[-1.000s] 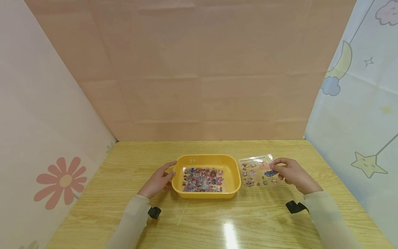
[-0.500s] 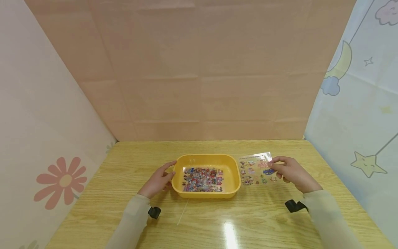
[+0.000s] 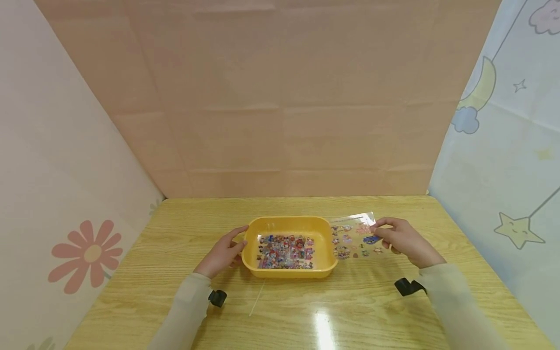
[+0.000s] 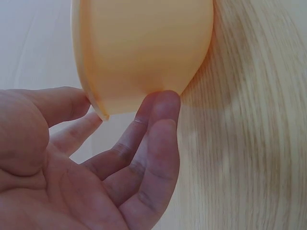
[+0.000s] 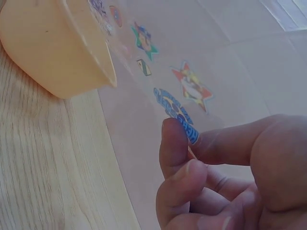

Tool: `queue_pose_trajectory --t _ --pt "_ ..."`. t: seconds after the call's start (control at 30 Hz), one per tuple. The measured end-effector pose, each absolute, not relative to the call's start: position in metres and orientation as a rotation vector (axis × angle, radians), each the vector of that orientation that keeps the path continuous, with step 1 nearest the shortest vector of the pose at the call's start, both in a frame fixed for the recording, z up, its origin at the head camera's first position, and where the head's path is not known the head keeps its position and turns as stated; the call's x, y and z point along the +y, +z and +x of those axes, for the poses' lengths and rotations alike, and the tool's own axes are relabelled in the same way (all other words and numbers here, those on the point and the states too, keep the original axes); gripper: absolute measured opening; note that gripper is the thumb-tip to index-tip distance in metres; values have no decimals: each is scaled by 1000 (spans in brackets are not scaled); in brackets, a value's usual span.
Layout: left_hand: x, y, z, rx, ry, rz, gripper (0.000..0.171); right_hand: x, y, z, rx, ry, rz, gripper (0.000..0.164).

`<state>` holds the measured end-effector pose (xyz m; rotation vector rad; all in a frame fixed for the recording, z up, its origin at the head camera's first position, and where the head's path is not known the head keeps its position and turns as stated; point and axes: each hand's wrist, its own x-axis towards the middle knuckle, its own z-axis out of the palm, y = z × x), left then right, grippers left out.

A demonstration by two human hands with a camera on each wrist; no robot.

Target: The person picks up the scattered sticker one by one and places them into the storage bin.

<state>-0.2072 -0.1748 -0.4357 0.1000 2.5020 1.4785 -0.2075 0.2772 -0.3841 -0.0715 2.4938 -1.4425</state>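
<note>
In the head view a yellow plastic tray [image 3: 324,248] sits at the middle of the table. My left hand [image 3: 225,253] holds its left end; in the left wrist view the thumb is at the rim and curled fingers [image 4: 163,143] press the outer wall. My right hand [image 3: 400,239] pinches the right side of a clear sticker sheet [image 3: 352,238] printed with small colourful cartoon figures. The sheet's left edge overlaps the tray's right rim. Thumb and forefinger meet over a blue sticker [image 5: 170,106] in the right wrist view. Similar clear sticker sheets [image 3: 284,253] lie inside the tray.
The wooden table [image 3: 372,301] reaches back to a pinkish covered wall [image 3: 280,121]. Patterned side panels [image 3: 503,160] stand left and right. A thin pale strip [image 3: 256,299] lies in front of the tray. A black strap [image 3: 407,287] hangs by the right sleeve.
My right hand has moved left with the sticker sheet, whose left edge now overlaps the tray's rim. The left hand and the tray have hardly moved.
</note>
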Motion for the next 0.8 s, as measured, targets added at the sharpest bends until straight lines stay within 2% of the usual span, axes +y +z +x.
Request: queue_pose_trajectory --t 0.8 --pt "-175 -437 -208 2535 1441 117 49 250 -388 -218 2449 -1475 -112 37"
